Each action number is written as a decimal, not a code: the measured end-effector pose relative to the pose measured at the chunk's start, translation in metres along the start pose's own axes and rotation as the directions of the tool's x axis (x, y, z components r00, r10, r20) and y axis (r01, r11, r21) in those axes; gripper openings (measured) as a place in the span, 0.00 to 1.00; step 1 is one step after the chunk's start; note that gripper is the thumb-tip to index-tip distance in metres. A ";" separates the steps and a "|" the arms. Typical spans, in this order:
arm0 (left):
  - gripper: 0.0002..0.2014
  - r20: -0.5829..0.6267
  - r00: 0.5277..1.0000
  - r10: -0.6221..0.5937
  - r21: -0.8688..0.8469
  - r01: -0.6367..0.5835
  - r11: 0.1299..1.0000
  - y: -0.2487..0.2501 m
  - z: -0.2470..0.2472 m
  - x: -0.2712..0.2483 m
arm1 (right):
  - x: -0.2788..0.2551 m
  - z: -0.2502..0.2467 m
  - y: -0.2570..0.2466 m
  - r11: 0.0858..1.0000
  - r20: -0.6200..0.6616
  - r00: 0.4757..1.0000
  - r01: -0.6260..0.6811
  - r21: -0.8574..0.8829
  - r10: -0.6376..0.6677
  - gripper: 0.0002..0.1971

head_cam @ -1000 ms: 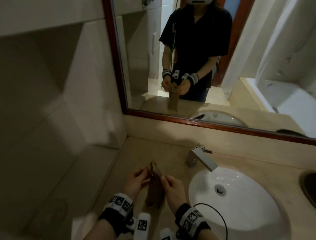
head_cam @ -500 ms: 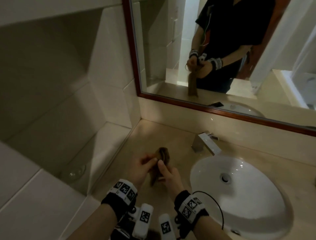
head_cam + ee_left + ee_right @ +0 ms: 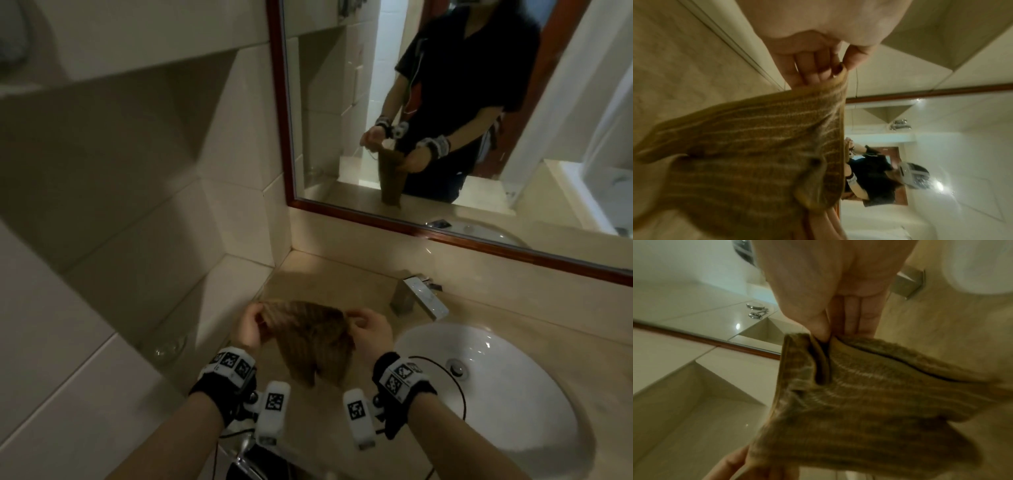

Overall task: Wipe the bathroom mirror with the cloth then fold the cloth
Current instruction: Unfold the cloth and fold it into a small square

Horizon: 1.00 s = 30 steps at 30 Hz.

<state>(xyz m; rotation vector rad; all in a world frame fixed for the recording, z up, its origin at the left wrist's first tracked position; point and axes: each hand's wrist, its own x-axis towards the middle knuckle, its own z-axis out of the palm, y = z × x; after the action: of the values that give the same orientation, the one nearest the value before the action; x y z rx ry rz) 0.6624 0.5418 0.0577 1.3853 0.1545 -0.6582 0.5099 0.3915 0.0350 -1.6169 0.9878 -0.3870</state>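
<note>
A brown ribbed cloth hangs doubled between my two hands above the beige counter, left of the basin. My left hand pinches its upper left corner and my right hand pinches its upper right corner. In the left wrist view the left hand holds the cloth edge between thumb and fingertips. In the right wrist view the thumb and fingers of my right hand pinch a fold of the cloth. The wood-framed mirror hangs on the wall behind the counter and reflects the person holding the cloth.
A white oval basin is set in the counter at the right, with a square chrome tap behind it. A tiled wall and sloping ledge close off the left side.
The hands have moved apart, spreading the bunched cloth out wide between them. The head view has shifted so the mirror sits further right.
</note>
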 end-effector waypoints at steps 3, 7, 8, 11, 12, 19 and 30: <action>0.13 -0.086 0.996 0.028 0.021 -0.027 0.999 0.000 -0.015 0.015 | 0.007 -0.005 -0.003 0.998 -0.046 0.998 0.037 -0.058 -0.040 0.08; 0.11 -0.037 0.999 0.021 0.006 -0.021 1.000 0.003 -0.013 0.012 | 0.013 -0.002 -0.002 0.994 -0.082 0.994 0.067 -0.082 -0.074 0.07; 0.11 -0.034 0.999 0.041 0.019 -0.041 0.999 0.004 -0.014 0.012 | 0.015 -0.002 -0.001 0.995 -0.110 0.992 0.054 -0.079 -0.062 0.06; 0.12 -0.043 0.985 0.169 0.121 -0.163 0.979 0.014 -0.020 0.022 | 0.022 -0.012 -0.004 0.998 -0.204 0.979 -0.030 -0.052 0.018 0.04; 0.11 -0.035 0.978 0.208 0.172 -0.199 0.965 0.016 -0.025 0.028 | 0.025 -0.018 -0.005 0.999 -0.224 0.974 -0.042 -0.027 0.035 0.04; 0.09 -0.015 0.945 0.327 0.413 -0.292 0.862 0.046 -0.042 0.054 | 0.049 -0.053 -0.030 0.974 -0.290 0.956 0.030 0.224 0.037 0.10; 0.11 0.191 0.877 0.441 0.154 -0.470 0.869 0.129 0.013 0.095 | 0.082 -0.083 -0.099 0.955 -0.353 0.889 0.292 -0.056 -0.293 0.05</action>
<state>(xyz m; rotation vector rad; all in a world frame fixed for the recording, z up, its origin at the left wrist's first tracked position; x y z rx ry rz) 0.8026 0.5019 0.1259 1.4849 -0.3639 -0.3799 0.5388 0.2751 0.1310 -1.7367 1.0093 -0.9152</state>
